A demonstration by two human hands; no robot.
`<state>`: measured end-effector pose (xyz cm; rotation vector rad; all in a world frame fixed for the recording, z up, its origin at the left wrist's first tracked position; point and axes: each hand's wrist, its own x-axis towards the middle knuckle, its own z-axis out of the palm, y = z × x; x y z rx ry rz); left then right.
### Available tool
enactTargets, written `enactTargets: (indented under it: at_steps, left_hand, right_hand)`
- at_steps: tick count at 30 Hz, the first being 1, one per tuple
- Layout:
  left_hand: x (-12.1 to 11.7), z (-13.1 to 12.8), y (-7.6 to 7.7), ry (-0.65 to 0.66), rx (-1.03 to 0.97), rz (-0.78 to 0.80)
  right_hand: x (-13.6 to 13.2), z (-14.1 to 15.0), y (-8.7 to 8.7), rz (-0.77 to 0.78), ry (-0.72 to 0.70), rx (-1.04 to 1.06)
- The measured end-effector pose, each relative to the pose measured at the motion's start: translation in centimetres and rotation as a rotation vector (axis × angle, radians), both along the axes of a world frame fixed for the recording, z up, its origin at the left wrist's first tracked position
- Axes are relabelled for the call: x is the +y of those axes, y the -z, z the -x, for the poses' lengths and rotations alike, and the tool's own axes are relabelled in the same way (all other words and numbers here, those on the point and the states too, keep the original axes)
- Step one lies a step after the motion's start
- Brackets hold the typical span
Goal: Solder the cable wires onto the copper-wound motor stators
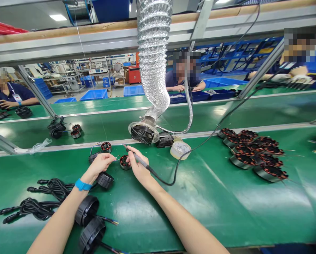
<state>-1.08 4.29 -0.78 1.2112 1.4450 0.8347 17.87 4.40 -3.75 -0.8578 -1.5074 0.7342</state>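
My right hand (138,167) is wrapped round a soldering iron (137,157), held like a pen with its tip pointing up and left. Under its fingers a stator (125,162) with copper windings and a metal rim rests on the green mat. My left hand (102,164), a blue band on its wrist, pinches a thin wire (117,158) beside that stator. Just behind the left hand sits another stator (106,146). Black round housings (105,180) lie under and near the left wrist, partly hidden by it.
A fume duct (155,63) with a fan (143,134) hangs ahead. Right of it stands a round tub (180,150). Several stators (253,151) are grouped at right. Coiled black cables (38,208) and open housings (93,233) lie at left. The iron's cord (175,174) crosses the mat. Co-workers sit opposite.
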Motion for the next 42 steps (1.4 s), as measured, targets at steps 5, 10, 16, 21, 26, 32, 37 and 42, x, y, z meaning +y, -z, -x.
enactTargets:
  at_steps: [5,10,16,21,26,32,37,42]
  left_hand:
    - [0.19,0.02,0.09,0.025,-0.012,0.014]
    - [0.18,-0.03,0.04,0.019,-0.013,0.01]
    - [0.29,0.06,0.16,0.015,-0.02,0.012]
    - [0.2,0.01,0.08,0.025,-0.02,0.009]
    - [0.23,-0.08,0.03,0.016,-0.03,0.012]
    - [0.35,0.0,0.15,0.016,-0.041,0.007]
    - [0.34,-0.08,0.0,0.03,-0.037,0.002]
    - [0.27,-0.21,-0.24,0.028,-0.024,0.007]
  right_hand:
    - [-0.44,-0.3,-0.64,-0.054,0.072,-0.042]
    - [-0.52,-0.29,-0.54,-0.068,0.034,-0.091]
    - [-0.45,0.03,-0.34,-0.018,-0.008,-0.095]
    - [-0.42,0.11,-0.39,0.018,-0.047,-0.059]
    - [-0.45,0.19,-0.25,0.038,-0.054,-0.039]
    - [-0.4,0.34,-0.11,0.079,-0.076,-0.024]
    - [-0.48,0.37,-0.22,0.116,-0.074,0.043]
    - [-0.55,0.45,-0.24,0.119,-0.08,0.033]
